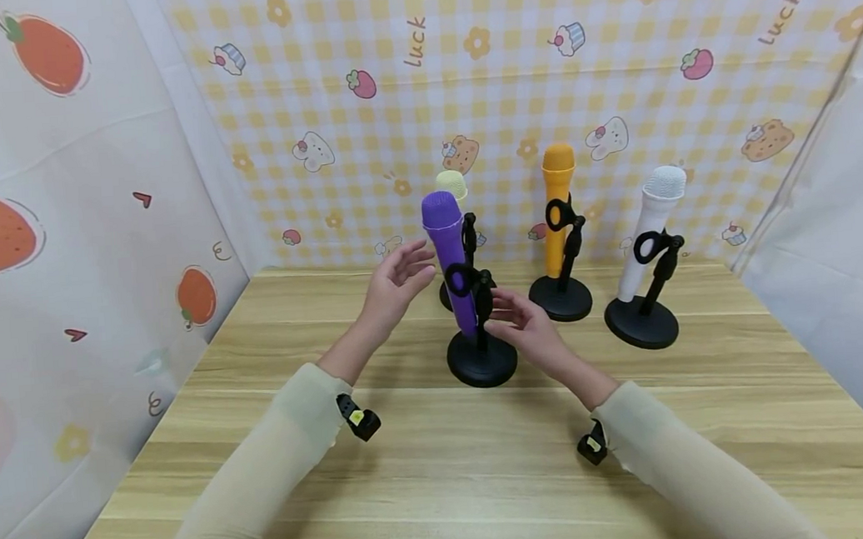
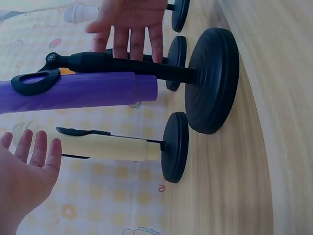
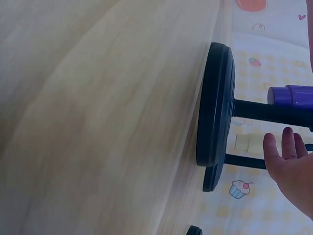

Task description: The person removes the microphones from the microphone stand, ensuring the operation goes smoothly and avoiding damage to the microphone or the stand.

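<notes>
A purple microphone leans in the ring clip of a black desk stand with a round base, which stands upright on the table. To its left, my left hand is held up with fingers spread and relaxed, holding nothing. My right hand is on the other side by the stand's post, fingers loosely extended. In the left wrist view the right hand's fingers pass behind the post; whether they touch it I cannot tell. A pale yellow microphone on its own stand is partly hidden behind the purple one.
Further back and right stand an orange microphone and a white microphone, each in a black stand. The wooden table meets a checked cloth backdrop, with patterned cloth at the left.
</notes>
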`<state>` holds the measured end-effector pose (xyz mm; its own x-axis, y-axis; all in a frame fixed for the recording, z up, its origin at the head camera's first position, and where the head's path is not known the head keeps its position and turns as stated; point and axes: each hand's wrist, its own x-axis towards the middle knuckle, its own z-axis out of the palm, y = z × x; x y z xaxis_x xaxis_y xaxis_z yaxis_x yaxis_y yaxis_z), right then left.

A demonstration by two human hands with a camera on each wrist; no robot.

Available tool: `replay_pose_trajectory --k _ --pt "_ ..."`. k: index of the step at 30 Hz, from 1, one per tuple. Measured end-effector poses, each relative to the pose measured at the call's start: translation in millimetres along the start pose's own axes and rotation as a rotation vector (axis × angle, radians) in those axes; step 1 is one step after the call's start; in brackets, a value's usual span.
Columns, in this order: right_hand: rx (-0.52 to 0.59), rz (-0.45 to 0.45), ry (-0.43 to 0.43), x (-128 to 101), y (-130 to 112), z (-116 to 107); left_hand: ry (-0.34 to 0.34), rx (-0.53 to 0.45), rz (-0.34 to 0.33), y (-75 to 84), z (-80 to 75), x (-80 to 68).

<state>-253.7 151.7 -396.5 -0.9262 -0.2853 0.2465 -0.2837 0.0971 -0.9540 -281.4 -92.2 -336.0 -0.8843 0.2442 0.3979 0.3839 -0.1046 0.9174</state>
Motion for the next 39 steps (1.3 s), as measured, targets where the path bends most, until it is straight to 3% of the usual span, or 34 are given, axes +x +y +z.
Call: replay_pose_trajectory --k 28,39 --pt "0.065 0.066 0.152 11 4 16 0.08 -0.123 -0.019 9.2 20.0 13.3" --pt "0.026 0.06 0.176 12 4 17 0.098 -0.144 0.008 6.1 24.1 18.9"
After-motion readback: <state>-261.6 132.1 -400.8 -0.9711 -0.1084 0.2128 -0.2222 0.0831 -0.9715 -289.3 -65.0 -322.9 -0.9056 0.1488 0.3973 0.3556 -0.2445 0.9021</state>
